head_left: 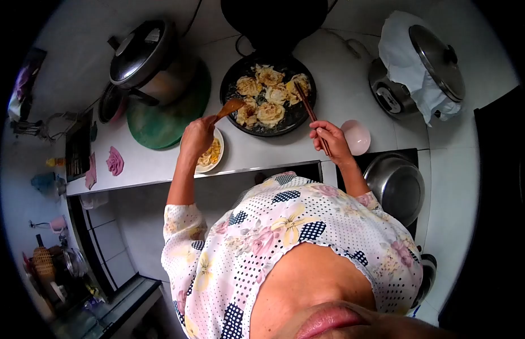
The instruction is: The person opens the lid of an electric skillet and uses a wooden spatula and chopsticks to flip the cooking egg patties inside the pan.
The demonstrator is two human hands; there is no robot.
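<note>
A round black pan with its dark lid raised behind holds several fried eggs, browned in places. My left hand is closed around the handle of a wooden spatula, whose blade reaches over the pan's left rim. In my right hand is a pair of chopsticks, their tips at an egg on the pan's right side. Partly behind my left hand stands a white bowl with yellowish food in it. A pink bowl sits just right of my right hand.
A large pot stands on a green round board at the left. Pink cloths lie near the counter's front edge. At the right are a cooker under a white cloth, a glass lid and a metal basin.
</note>
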